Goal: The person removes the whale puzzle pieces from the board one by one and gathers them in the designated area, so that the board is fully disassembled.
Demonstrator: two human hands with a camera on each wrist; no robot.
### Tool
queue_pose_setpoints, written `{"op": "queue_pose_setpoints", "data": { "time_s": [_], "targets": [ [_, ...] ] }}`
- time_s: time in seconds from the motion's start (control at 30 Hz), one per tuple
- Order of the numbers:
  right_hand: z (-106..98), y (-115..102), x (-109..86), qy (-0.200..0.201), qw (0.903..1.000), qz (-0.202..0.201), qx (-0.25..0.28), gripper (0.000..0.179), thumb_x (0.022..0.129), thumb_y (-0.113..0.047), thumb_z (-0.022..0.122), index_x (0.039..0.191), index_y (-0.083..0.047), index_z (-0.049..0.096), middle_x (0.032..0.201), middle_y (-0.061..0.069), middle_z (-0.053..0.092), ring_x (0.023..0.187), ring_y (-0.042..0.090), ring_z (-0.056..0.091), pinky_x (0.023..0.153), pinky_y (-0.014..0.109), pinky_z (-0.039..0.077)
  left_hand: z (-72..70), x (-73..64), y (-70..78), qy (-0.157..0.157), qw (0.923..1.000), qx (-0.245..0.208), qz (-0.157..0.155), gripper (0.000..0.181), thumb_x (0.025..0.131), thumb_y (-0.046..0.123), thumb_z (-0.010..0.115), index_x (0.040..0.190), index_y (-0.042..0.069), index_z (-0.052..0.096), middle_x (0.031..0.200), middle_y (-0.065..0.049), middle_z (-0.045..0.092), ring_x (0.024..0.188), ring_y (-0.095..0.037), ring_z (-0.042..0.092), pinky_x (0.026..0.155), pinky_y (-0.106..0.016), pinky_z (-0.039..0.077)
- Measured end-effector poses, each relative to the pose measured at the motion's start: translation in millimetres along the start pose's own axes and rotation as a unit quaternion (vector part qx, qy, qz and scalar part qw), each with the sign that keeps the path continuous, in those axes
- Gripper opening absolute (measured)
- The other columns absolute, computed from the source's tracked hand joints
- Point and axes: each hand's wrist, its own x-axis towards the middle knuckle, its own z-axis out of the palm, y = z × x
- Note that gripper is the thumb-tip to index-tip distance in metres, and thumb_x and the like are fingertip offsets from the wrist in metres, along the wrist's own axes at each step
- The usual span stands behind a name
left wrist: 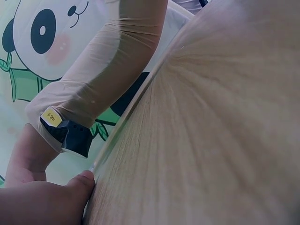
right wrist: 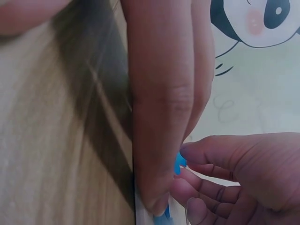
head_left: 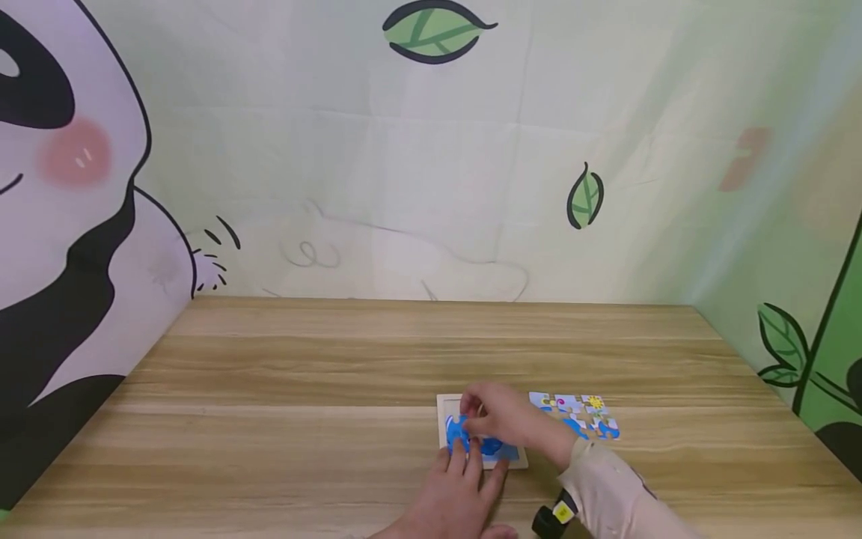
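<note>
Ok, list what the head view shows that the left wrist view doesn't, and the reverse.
Only the head view: the puzzle frame, blue pieces in it, and loose puzzle pieces to its right.
Only the left wrist view: a painted panda's nose and ear.
Both: left hand, right hand, right sleeve, the dark wrist device with its yellow label, and the wooden tabletop.

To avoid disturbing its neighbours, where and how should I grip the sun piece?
I'd pinch the sun piece by its free right edge, coming from the right and above: it looks flat on the table, at the far-right corner of the loose pieces, with others left and nearer.
</note>
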Motion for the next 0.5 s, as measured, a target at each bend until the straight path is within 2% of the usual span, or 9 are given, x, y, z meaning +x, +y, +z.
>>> {"op": "queue_pose_setpoints", "data": {
  "time_s": [0.23, 0.5],
  "targets": [
    [0.3, -0.2, -0.9, -0.001, 0.9998, 0.012, 0.016, 0.009, 0.086, -0.009, 0.068, 0.091, -0.009, 0.061, 0.08, -0.002, 0.059, 0.068, 0.011, 0.051, 0.06, 0.022, 0.043, -1.9, 2.6, -0.5, -0.037, 0.9992, -0.014, -0.005, 0.075, 0.091, 0.074, 0.021, 0.143, 0.025, 0.043, 0.141, -0.016, 0.049, 0.13, -0.032, 0.047, 0.102, -0.04, 0.044],
    [-0.2, 1.1, -1.3, 0.009, 0.9994, -0.001, 0.032, 0.008, 0.087, -0.006, 0.066, 0.088, -0.01, 0.059, 0.08, -0.001, 0.059, 0.069, 0.01, 0.05, 0.06, 0.02, 0.043, -2.5, 3.5, -0.3, -0.046, 0.9988, -0.017, -0.003, 0.075, 0.091, 0.074, 0.02, 0.144, 0.025, 0.042, 0.142, -0.016, 0.048, 0.131, -0.032, 0.046, 0.102, -0.04, 0.044]
  ]
}}
